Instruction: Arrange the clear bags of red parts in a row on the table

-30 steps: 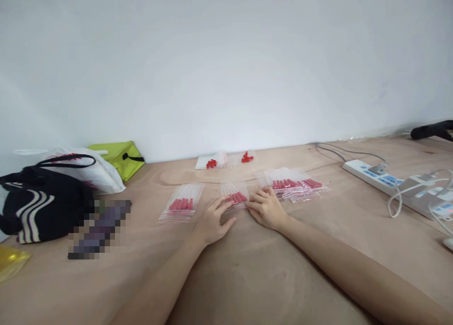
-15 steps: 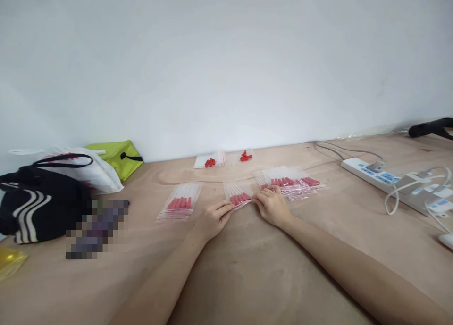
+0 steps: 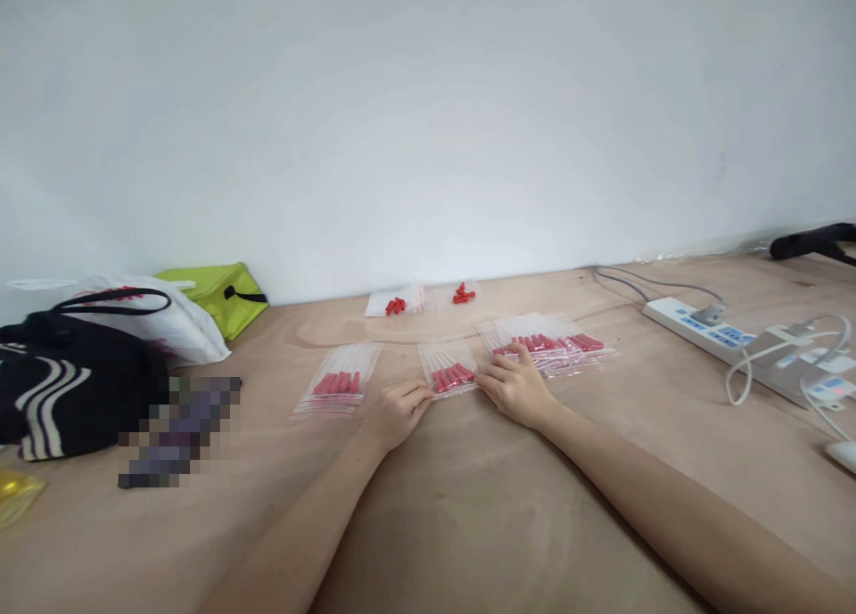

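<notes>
A clear zip bag (image 3: 449, 361) lies flat on the table in front of me, with several red-ended pieces with thin pale shafts inside. My left hand (image 3: 399, 411) is closed, its fingertips pinching the bag's lower left corner. At the lower right corner, the fingers of my right hand (image 3: 518, 387) are closed on the bag's edge. To the left lies a similar filled bag (image 3: 342, 378). A pile of filled bags (image 3: 558, 342) sits just beyond my right hand, partly covered by its fingers.
Near the wall are small red pieces (image 3: 395, 306) on a bag and more red pieces (image 3: 464, 293). A white power strip (image 3: 728, 338) with cables is at right. On the left stand a black striped bag (image 3: 86, 382), a white plastic bag (image 3: 191, 329) and a green pouch (image 3: 220, 293).
The zip bag's near edge, folded up between my fingers before, now lies flatter on the table. My hands have barely moved; the view has shifted slightly.
</notes>
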The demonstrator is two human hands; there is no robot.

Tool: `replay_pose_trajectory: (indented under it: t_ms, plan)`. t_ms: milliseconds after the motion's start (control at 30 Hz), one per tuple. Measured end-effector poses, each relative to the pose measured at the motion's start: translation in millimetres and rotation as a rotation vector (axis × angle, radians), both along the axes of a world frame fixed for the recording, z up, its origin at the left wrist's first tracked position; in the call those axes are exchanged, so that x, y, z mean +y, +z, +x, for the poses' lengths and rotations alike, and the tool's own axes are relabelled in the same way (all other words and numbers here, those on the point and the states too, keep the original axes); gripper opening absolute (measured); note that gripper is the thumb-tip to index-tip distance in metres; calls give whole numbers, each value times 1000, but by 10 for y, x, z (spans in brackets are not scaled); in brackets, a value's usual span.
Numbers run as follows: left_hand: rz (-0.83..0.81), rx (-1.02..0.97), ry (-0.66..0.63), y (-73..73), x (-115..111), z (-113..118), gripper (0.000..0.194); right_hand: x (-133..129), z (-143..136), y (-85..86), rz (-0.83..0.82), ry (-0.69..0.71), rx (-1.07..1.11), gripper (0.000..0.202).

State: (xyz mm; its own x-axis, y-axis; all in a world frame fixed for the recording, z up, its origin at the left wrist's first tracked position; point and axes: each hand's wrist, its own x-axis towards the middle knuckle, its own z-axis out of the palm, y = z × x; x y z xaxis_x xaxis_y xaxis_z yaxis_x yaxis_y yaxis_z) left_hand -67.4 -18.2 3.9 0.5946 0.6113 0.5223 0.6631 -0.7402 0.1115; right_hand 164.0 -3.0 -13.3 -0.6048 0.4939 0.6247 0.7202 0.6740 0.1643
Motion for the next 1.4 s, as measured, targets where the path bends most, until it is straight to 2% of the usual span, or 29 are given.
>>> replay_pose_trajectory:
  t_ms: [167,300,400,567,733,1000,1400]
  plan:
    - [-4,-7,-27,-20,17,7,20,-1,8,14,5,5,-36,24]
    - [-36,-39,-20,-8,13,17,20,-1,-34,37,-29,9,37,16]
    - [-37,-58,-23,6,6,28,18,-1,-179,52,-40,56,87,11]
    - [-42,-41,-29,21,1,22,18,19,-490,39,17,138,45,19]
    - [-83,-32,-4,46,1,10,19,56,-596,31,60,167,-33,20]
    - [-44,-32,27,56,-12,24,20,31,-530,85,36,115,-88,18]
    - [-112,-45,33,64,-44,19,21,18,-96,77,4,-4,-110,18]
